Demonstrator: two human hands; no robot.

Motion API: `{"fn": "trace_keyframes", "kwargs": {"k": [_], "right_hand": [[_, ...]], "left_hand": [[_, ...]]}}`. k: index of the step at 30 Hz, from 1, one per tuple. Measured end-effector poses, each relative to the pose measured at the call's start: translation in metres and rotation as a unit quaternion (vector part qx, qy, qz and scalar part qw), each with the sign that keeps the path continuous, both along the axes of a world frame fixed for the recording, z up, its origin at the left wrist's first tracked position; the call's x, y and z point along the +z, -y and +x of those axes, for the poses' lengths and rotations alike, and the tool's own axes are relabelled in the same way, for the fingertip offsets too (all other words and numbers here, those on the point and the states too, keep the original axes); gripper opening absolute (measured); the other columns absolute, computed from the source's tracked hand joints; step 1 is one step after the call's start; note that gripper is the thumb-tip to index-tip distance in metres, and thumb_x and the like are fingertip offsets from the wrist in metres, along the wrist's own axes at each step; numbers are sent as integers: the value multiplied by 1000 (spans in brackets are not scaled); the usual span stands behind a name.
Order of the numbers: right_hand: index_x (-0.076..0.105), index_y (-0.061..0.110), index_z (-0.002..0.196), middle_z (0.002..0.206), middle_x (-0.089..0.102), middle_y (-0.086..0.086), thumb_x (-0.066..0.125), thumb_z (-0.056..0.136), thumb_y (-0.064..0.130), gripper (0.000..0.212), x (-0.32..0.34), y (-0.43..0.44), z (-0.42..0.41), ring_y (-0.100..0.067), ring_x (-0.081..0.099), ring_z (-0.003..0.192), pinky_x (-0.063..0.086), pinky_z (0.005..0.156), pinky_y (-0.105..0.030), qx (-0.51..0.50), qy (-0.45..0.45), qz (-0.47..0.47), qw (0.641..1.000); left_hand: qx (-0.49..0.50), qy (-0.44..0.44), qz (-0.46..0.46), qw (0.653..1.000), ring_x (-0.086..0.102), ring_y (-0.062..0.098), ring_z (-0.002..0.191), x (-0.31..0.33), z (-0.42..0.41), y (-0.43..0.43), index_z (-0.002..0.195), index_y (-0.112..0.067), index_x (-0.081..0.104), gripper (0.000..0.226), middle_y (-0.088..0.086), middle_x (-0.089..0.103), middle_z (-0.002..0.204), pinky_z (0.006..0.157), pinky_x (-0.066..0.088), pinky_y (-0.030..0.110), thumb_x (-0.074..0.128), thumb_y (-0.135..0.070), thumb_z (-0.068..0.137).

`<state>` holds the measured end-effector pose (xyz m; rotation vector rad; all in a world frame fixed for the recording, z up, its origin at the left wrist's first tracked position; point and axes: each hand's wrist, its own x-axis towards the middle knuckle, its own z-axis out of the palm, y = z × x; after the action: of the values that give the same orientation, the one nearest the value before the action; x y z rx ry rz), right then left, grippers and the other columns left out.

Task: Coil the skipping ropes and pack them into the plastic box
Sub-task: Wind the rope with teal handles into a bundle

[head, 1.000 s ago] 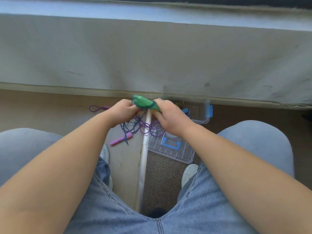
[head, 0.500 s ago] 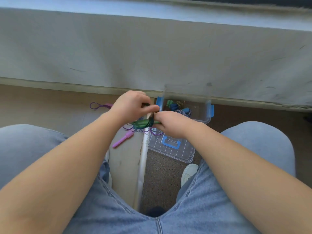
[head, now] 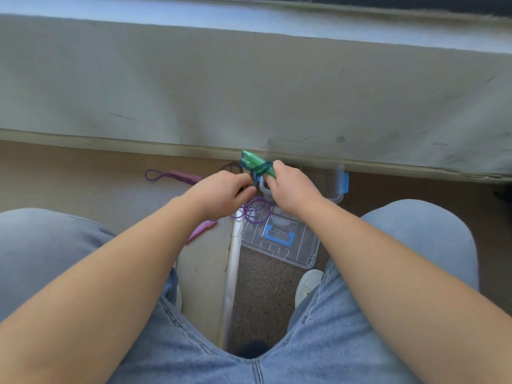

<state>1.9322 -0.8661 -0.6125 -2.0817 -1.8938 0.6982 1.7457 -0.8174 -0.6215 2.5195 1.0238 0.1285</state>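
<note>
Gripping the 2 handles of the green rope (head: 256,162) together, the right hand (head: 293,189) holds them tilted up and to the left, above the box's left edge. Dark green cord is wound round the handles, just beyond the fingers. The left hand (head: 221,193) sits just beside the right, a little lower, with fingers curled. It pinches the strand of that cord that runs down from the handles. The 2 hands are close but not touching.

The clear box (head: 335,187) with blue latches stands on the floor against the wall (head: 249,92), partly hidden behind the right hand. What is inside cannot be told. Its lid (head: 302,250), with a blue handle, lies flat just in front of it.

The purple rope (head: 186,176) lies loose on the floor: 1 pink handle far left, the other below the left wrist, loops of cord over the lid's far corner. A white strip (head: 232,278) runs between the person's knees, 1 shoe on either side of it.
</note>
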Motion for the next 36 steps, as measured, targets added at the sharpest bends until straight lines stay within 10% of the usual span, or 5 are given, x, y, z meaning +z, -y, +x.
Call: {"fn": "trace_keyframes", "kwargs": {"k": [7, 14, 20, 28, 36], "right_hand": [[50, 16, 116, 110, 64, -8, 43, 106, 28, 17, 1, 10, -3, -26, 60, 94, 48, 77, -39, 201, 34, -109, 973], [50, 19, 102, 93, 58, 1, 49, 102, 27, 8, 10, 12, -16, -22, 54, 84, 48, 75, -43, 166, -115, 87, 976], [44, 12, 99, 104, 64, -18, 44, 103, 26, 15, 10, -2, -7, -39, 57, 92, 44, 71, -44, -56, -53, 67, 995], [51, 17, 124, 108, 65, -8, 43, 106, 34, 26, 5, 7, -6, -24, 61, 91, 52, 80, -44, 187, 22, -118, 975], [54, 15, 97, 83, 61, -2, 52, 102, 27, 14, 14, 10, -11, -14, 55, 71, 47, 68, -34, 137, -211, -21, 968]], "left_hand": [[-44, 1, 125, 991, 46, 20, 55, 27, 2, -17, 62, -26, 46, 48, -6, 46, 54, 49, 37, 31, 39, -65, 89], [224, 132, -285, 923, 31, 18, 58, 19, -19, -27, 75, -7, 67, 52, 7, 41, 62, 52, 28, 27, 54, -53, 94], [125, 18, -116, 985, 47, 11, 56, 16, -5, -8, 65, -25, 53, 43, -4, 53, 59, 54, 35, 27, 38, -35, 104], [58, 52, 22, 997, 35, 17, 47, 17, -2, -12, 51, -15, 44, 56, 2, 40, 46, 48, 30, 32, 55, -49, 94], [306, 220, -324, 868, 30, 10, 42, 15, -8, -19, 65, -19, 52, 39, -2, 37, 52, 46, 28, 23, 55, -35, 100]]}}
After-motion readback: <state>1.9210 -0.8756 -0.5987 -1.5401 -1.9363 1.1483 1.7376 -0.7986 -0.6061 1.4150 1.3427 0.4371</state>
